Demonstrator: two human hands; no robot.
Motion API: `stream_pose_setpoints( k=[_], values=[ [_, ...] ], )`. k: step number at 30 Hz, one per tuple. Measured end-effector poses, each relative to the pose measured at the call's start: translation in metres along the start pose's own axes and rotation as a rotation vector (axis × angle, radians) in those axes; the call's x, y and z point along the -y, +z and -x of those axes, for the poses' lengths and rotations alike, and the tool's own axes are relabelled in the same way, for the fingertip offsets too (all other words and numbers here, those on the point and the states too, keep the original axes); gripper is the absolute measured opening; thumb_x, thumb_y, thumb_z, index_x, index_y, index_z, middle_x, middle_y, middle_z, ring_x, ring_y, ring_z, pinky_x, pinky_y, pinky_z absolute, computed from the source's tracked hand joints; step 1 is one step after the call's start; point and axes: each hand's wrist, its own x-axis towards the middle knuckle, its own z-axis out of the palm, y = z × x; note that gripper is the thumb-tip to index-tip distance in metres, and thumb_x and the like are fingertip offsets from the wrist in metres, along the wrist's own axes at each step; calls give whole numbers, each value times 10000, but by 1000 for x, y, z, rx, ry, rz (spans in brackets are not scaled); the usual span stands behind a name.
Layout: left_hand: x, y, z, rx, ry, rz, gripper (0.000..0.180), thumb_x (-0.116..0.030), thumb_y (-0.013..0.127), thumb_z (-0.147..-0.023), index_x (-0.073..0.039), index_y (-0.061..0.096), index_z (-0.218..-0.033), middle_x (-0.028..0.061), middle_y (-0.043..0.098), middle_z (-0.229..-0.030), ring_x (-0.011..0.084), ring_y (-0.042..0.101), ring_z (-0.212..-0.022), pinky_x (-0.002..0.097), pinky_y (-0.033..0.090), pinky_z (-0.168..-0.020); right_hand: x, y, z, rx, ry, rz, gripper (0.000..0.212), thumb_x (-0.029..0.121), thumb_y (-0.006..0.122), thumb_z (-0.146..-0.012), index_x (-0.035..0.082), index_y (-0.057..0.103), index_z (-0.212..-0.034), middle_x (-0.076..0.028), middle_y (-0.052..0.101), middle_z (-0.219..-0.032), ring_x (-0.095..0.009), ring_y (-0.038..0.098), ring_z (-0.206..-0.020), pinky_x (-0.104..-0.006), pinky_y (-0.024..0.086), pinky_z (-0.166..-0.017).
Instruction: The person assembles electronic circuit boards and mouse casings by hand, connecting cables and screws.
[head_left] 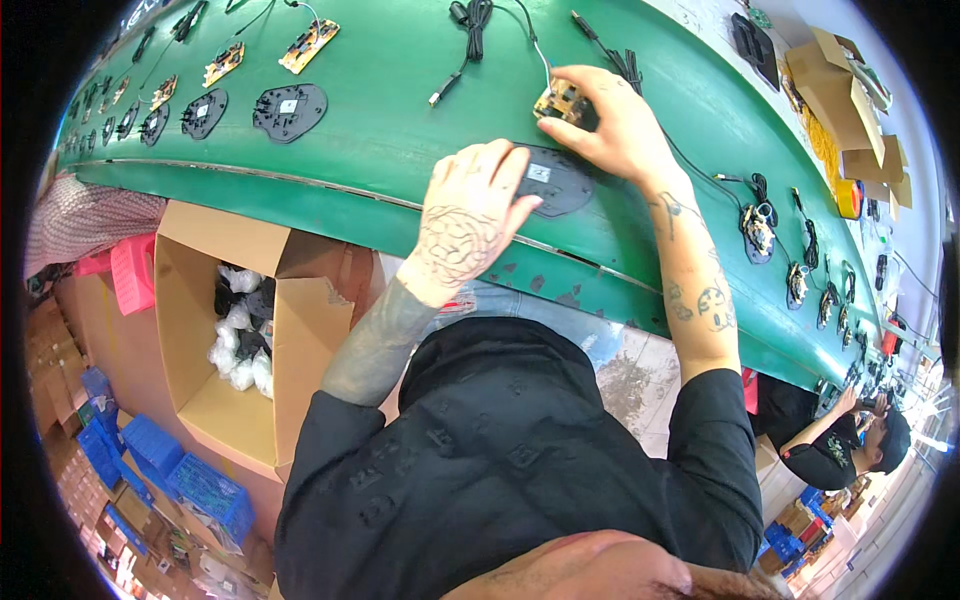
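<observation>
My right hand (622, 128) pinches a tan circuit board (556, 101) between thumb and fingers, above the green belt. A thin grey cable rises from that board toward the far edge. Just nearer to me lies a black plastic bottom shell (566, 186), rounded like a computer mouse's, with a pale label on it. My left hand (468, 212) grips the shell's left end, thumb on the near side and fingers at the far side. Its fingers cover that end. The right hand hides part of the board.
On the green belt (380, 120), more black shells (290, 112) and tan boards (309, 47) lie leftward, further assemblies (757, 235) rightward. A bundled black cable (478, 28) lies ahead. An open carton (230, 420) with bagged parts stands at lower left. Another person (850, 440) works at far right.
</observation>
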Motion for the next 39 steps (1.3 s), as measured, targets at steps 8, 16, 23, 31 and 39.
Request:
stream_pose_setpoints(
  k=[8, 16, 23, 31, 39],
  values=[
    [-17, -7, -47, -215, 125, 112, 747, -344, 796, -785, -83, 489, -1414, 105, 547, -1377, 270, 552, -1222, 417, 409, -1025, -3, -30, 58, -173, 182, -787, 406, 337, 689, -846, 46, 652, -1126, -104, 696, -1149, -218, 653, -1052, -361, 468, -1001],
    [10, -11, -88, 205, 326, 473, 433, -281, 768, -872, -62, 614, -1213, 78, 681, -1009, 245, 621, -1011, 387, 466, -942, 5, -17, 58, -276, 546, -1488, 488, 480, 470, -1051, 38, 627, -1185, -29, 661, -989, -105, 608, -886, -256, 498, -801],
    [32, -10, -68, 165, 173, 398, 151, -180, 730, -909, -44, 675, -945, 78, 642, -814, 193, 621, -709, 328, 508, -659, 18, -9, 52, -75, 538, -1158, 497, 243, 763, -897, 51, 561, -1308, 1, 666, -972, -74, 607, -804, -250, 513, -715],
    [32, -2, -52, 94, 12, 404, 143, -155, 705, -918, -21, 656, -911, 109, 618, -806, 213, 616, -683, 334, 488, -598, 14, -6, 52, -168, 515, -693, 626, 219, 806, -788, 112, 573, -1359, -63, 693, -984, -162, 678, -908, -308, 554, -814],
    [33, 7, -53, 174, 97, 236, 159, -210, 728, -831, -75, 647, -801, 74, 577, -838, 269, 601, -810, 390, 473, -746, 19, -4, 51, -138, 505, -388, 548, 156, 781, -787, 90, 612, -1304, -67, 682, -1075, -170, 648, -1032, -311, 513, -929]
  ],
)
